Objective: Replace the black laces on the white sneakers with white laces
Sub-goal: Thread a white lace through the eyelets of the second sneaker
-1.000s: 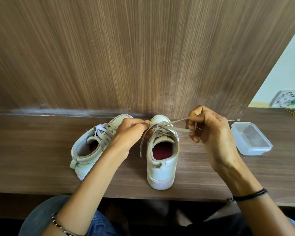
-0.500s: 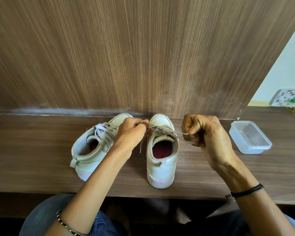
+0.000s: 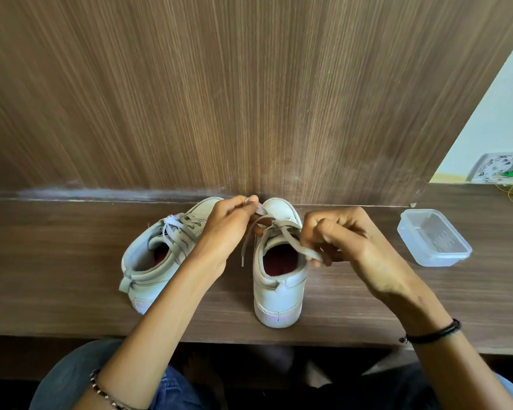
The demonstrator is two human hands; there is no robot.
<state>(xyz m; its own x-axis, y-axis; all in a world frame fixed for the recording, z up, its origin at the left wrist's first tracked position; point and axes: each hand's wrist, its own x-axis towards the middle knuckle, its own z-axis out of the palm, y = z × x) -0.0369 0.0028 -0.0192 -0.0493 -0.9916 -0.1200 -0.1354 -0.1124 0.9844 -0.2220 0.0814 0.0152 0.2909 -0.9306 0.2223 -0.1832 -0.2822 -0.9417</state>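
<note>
Two white sneakers stand on the wooden table [image 3: 57, 261], heels toward me. The left sneaker [image 3: 157, 255] is laced with a white lace tied in a bow. The right sneaker [image 3: 279, 276] has a white lace [image 3: 293, 241] threaded through its upper eyelets. My left hand [image 3: 225, 229] pinches one lace end above the shoe's toe; the loose tail hangs down between the shoes. My right hand [image 3: 344, 244] grips the other lace end beside the shoe's right collar. No black lace is in view.
A clear plastic container [image 3: 433, 238] sits on the table to the right of my right hand. A wood-panel wall rises right behind the shoes. A white device with wires [image 3: 504, 170] lies at the far right. My knees are below the table's front edge.
My right hand has come down and in, from pulling the lace taut out to the right to holding it close beside the right sneaker's collar. My left hand stays near the toe.
</note>
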